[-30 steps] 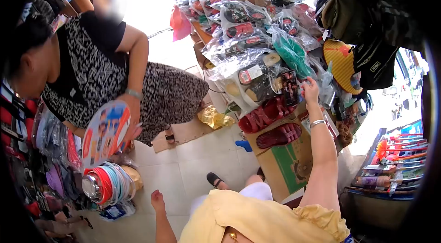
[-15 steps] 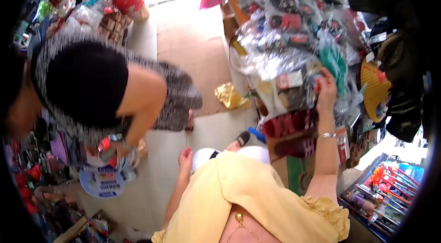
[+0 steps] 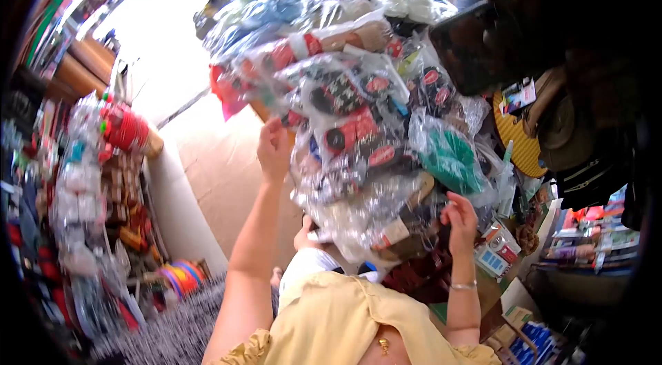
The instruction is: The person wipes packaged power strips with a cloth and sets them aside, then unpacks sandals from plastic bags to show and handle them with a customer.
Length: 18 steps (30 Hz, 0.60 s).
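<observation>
A heaped pile of sandals in clear plastic bags (image 3: pixel 345 137) fills the middle of the view. My left hand (image 3: pixel 274 148) is raised at the pile's left edge, beside a bag with red and black sandals; its fingers are curled, and what they hold, if anything, is too small to tell. At the pile's lower right, my right hand (image 3: pixel 460 220) hovers with loosely bent fingers apart and nothing visible in them. A green item in a plastic bag (image 3: pixel 452 161) lies just above it. Dark red sandals (image 3: pixel 420 275) sit below, partly hidden.
A yellow ribbed item (image 3: pixel 517 134) and dark bags (image 3: pixel 572 137) hang at the right. Shelves of packed goods (image 3: pixel 83 206) line the left, with a red stack (image 3: pixel 127 129). Patterned cloth of a person (image 3: pixel 186 323) shows at the lower left. Cardboard (image 3: pixel 214 165) covers part of the floor.
My left hand has risen from low beside my body to the pile's left edge. My right hand is lower, off the bags. The view has shifted, and the other person is mostly out of it.
</observation>
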Tool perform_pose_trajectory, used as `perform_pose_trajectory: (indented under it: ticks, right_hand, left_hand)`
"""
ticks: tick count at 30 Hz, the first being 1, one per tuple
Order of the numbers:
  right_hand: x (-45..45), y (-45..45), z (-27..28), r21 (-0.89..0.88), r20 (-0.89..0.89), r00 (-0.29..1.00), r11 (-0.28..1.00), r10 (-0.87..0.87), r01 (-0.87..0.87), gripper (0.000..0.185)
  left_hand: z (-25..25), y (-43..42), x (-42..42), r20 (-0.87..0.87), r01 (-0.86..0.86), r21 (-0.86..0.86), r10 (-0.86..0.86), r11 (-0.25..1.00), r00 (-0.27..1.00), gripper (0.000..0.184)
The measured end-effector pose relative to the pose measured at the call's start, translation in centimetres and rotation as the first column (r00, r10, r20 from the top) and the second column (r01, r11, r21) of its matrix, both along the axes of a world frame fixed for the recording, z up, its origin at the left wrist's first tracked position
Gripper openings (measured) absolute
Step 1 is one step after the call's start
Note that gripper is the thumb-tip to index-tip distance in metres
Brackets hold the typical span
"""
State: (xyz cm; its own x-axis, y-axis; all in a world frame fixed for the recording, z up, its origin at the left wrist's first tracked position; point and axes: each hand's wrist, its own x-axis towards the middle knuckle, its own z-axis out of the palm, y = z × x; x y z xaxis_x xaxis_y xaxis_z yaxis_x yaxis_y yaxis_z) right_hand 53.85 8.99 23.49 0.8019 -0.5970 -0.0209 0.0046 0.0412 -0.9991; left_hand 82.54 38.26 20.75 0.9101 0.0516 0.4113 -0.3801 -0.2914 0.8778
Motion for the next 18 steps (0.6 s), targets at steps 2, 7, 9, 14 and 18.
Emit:
perform_pose_trajectory:
  ticks: [2,7,9,14,18]
  right_hand:
    - [-0.3,-0.6,-0.3,0.038,0.009,0.976,0.975,-0.218,0.217,0.024]
    - [3.0,3.7,0.8,0.197,0.051,0.736,0.729,-0.675,0.656,0.022]
    - [5.4,6.0,0.9,0.172,0.043,0.706,0.701,-0.707,0.692,0.021]
    - [8.2,12.8,2.0,0.034,-0.018,0.672,0.671,-0.74,0.74,0.018]
    - [7.6,17.9,2.5,0.0,-0.001,0.486,0.486,-0.874,0.874,0.017]
  left_hand:
    - [2.2,-2.9,8.9,0.119,0.113,0.118,-0.127,0.986,0.985,0.031]
    - [3.0,-13.1,24.6,0.086,0.345,0.552,-0.463,0.759,0.882,0.06]
    - [2.3,-16.0,27.9,0.069,0.389,0.644,-0.556,0.659,0.828,0.066]
    - [0.9,-19.0,30.7,-0.234,0.519,0.756,-0.576,0.399,0.783,0.076]
    - [2.8,-17.2,31.2,-0.179,0.58,0.634,-0.633,0.512,0.754,0.068]
